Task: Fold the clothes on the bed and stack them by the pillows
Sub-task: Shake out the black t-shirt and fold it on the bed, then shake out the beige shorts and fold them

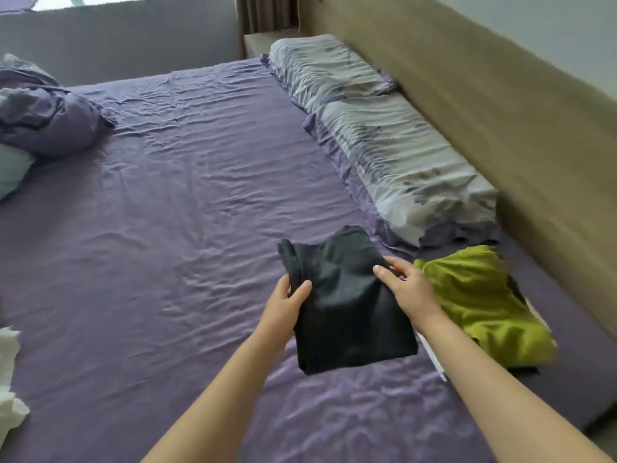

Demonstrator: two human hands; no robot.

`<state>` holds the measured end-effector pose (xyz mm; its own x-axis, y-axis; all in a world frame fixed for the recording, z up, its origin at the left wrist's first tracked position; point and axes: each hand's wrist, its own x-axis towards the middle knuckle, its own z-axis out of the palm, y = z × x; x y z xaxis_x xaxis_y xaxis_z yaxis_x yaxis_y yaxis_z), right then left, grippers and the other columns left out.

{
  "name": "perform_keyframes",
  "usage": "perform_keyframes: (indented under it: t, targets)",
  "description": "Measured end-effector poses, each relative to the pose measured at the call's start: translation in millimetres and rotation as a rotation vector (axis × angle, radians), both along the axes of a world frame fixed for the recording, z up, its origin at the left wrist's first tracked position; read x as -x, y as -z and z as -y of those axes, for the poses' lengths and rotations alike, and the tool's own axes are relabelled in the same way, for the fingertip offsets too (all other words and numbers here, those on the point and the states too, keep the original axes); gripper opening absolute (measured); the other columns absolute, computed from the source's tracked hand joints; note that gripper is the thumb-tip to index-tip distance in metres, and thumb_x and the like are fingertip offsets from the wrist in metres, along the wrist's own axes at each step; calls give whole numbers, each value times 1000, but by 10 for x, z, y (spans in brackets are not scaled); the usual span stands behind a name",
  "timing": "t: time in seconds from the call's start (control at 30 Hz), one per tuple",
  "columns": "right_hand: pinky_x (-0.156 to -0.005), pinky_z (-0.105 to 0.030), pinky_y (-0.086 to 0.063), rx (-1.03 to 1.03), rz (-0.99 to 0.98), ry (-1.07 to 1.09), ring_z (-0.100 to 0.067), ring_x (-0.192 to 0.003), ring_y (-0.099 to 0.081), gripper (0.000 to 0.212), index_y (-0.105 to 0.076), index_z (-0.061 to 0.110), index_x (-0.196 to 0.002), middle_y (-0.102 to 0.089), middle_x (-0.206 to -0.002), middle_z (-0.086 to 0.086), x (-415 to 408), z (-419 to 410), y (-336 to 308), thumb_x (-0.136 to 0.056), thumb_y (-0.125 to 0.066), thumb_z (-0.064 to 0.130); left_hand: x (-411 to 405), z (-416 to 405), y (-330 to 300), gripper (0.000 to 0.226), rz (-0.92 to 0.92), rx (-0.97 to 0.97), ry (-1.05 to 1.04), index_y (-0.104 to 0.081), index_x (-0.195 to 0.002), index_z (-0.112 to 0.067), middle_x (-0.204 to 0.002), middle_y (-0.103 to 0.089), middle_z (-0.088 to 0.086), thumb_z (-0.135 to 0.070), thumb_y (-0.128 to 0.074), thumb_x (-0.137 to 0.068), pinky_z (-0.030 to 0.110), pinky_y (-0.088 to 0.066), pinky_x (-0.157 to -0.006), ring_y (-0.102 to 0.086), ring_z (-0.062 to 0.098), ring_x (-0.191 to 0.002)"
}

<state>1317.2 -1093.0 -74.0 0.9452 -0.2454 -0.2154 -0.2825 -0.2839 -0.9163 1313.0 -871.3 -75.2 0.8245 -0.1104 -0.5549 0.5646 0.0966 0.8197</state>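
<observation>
Gripping a folded black garment (347,305) at lower centre, the left hand (283,309) and right hand (409,289) pinch its side edges (thumbs on top). Just right lies a green garment (484,302), below the pillows (400,158).

There is just one camera, worn on the person's head. It looks forward and down over the bed (167,202). The two arms reach out from the bottom edge, so the hands are close. The pillows (394,152) lie farther off on the right. The far wall (117,45) is at the top.
</observation>
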Motion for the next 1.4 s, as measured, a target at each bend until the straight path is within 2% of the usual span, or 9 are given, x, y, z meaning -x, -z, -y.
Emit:
perform_keyframes:
  t: [0.1,0.27,0.43,0.5,0.63,0.77,0.97,1.13,1.4]
  targets:
    - [-90,-39,-49,38,8,54,-24,-97,-63,19,-68,23,-105,-69,-98,-1,-3,787,-50,-86,-67,22,-62,775,-45,26,-19,80,54,-53,-121,-29,-109,-68,-8,-22,-54,-96,21,-54,-61,-69,9,-89]
    - [-92,-29,-45,171,-50,120,-14,-104,-58,35,-65,18,-117,-65,-110,5,64,2009,57,-84,-68,31,-56,1935,3,24,-123,139,161,-52,-119,-35,-109,-66,-9,-22,-48,-99,23,-52,-55,-66,10,-87]
    - [-81,-25,-43,207,-134,128,-15,-105,-61,28,-67,20,-112,-68,-109,3,198,2845,323,-87,-65,31,36,2766,199,35,-207,196,208,-45,-131,-32,-121,-62,-4,-20,-49,-99,30,-56,-71,-63,14,-102]
    - [-80,-25,-40,257,-190,129,-17,-102,-60,34,-62,18,-120,-66,-111,-2,250,3023,466,-88,-64,28,99,2966,311,63,-155,16,207,-28,-146,-25,-139,-49,2,-22,-60,-92,38,-50,-95,-54,20,-119]
    - [-88,-28,-40,413,-292,21,-21,-108,-50,58,-40,20,-141,-49,-121,-8,367,3081,704,-88,-64,18,224,3135,586,81,392,-947,591,-4,-150,-38,-158,-5,0,-46,-56,-88,41,-13,-118,-6,24,-145]
    - [-101,-34,-36,545,-307,-103,-22,-128,-37,57,-37,27,-142,-38,-140,-4,445,2998,860,-90,-61,22,164,3232,824,72,428,-1135,918,-9,-149,-37,-159,12,1,-59,-42,-89,55,7,-115,17,29,-145]
    - [-103,-35,-36,813,-468,-240,-25,-134,-31,56,-32,30,-143,-28,-149,-6,504,2840,932,-92,-55,31,76,3021,949,77,236,-1122,1044,-10,-150,-38,-160,10,-3,-61,-49,-87,62,-5,-113,2,33,-146]
    - [-111,-37,-26,1017,-410,-291,-25,-143,-11,57,-27,27,-144,-16,-155,-8,565,2511,698,-93,-51,30,316,2686,787,66,233,-1072,848,-23,-147,-29,-151,-30,3,-48,-50,-90,47,-29,-110,-34,29,-134]
    - [-105,-33,-31,960,-147,-577,-17,-126,-43,51,-33,24,-142,-46,-138,4,868,1366,373,-94,-48,34,1088,1749,279,49,170,-1198,710,-46,-131,-25,-123,-59,5,-52,-41,-91,36,-38,-90,-55,27,-114]
